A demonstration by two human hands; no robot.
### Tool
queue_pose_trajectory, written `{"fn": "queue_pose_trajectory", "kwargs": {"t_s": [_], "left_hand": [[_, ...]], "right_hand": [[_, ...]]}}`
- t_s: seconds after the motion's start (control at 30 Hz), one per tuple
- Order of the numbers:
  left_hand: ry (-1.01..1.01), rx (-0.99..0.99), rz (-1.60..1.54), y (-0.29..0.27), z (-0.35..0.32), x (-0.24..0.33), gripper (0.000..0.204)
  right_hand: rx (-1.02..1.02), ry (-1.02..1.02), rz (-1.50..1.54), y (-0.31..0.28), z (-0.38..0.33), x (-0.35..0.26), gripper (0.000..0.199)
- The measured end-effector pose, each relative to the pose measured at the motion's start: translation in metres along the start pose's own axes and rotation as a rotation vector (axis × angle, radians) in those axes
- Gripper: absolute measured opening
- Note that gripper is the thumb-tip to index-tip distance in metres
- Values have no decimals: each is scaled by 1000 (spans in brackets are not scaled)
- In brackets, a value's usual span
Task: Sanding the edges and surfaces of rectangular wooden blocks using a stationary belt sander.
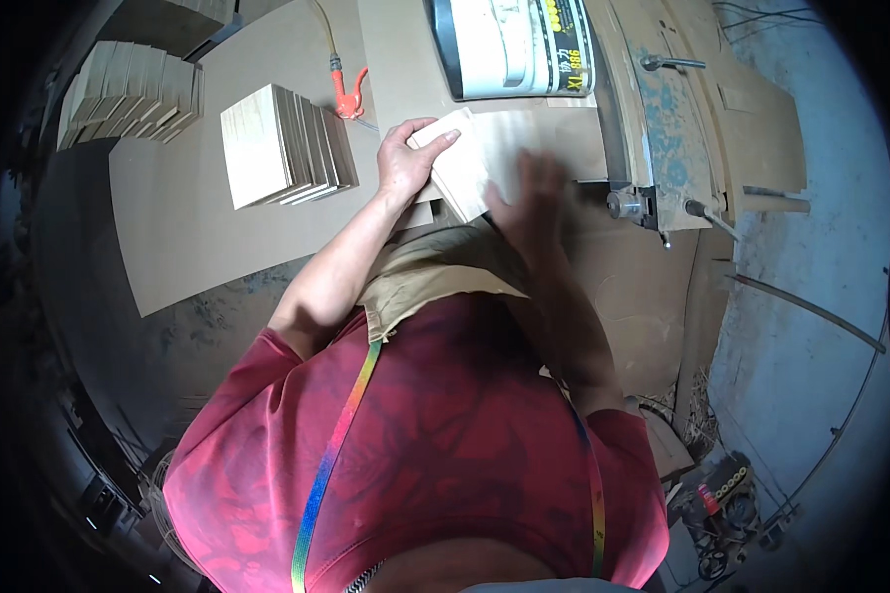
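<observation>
My left hand (405, 166) grips the left edge of a small stack of pale wooden boards (454, 180), thumb laid over the top face. The stack is tilted at the table's near edge, in front of my apron (445, 259). Just right of it, my right hand (536, 198) is smeared by motion, and its grip cannot be made out. A pale, blurred flat piece (509, 143), perhaps another board, lies between the two hands.
A white jug (499, 44) with a dark side stands beyond my hands. Left of them are a leaning row of boards (282, 148), a red air blow gun (348, 94) on a hose, and further board stacks (133, 94). A worn machine with metal handles (674, 128) is at right.
</observation>
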State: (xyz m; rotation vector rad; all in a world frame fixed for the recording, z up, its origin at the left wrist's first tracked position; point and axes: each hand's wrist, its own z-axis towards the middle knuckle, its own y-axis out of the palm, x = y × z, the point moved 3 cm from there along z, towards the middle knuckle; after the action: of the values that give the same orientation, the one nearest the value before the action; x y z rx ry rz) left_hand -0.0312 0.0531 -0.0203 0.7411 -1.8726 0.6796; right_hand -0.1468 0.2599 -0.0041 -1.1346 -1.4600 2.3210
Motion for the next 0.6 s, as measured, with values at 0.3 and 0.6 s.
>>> {"fn": "queue_pose_trajectory", "kwargs": {"t_s": [0.3,0.6], "left_hand": [[-125,-339,-336,-23,6,-1,42],[6,-8,-98,-3,8,2,40]], "right_hand": [[208,-112,-388,14,53,107,60],[-194,-12,-67,15,38,-11,66]]}}
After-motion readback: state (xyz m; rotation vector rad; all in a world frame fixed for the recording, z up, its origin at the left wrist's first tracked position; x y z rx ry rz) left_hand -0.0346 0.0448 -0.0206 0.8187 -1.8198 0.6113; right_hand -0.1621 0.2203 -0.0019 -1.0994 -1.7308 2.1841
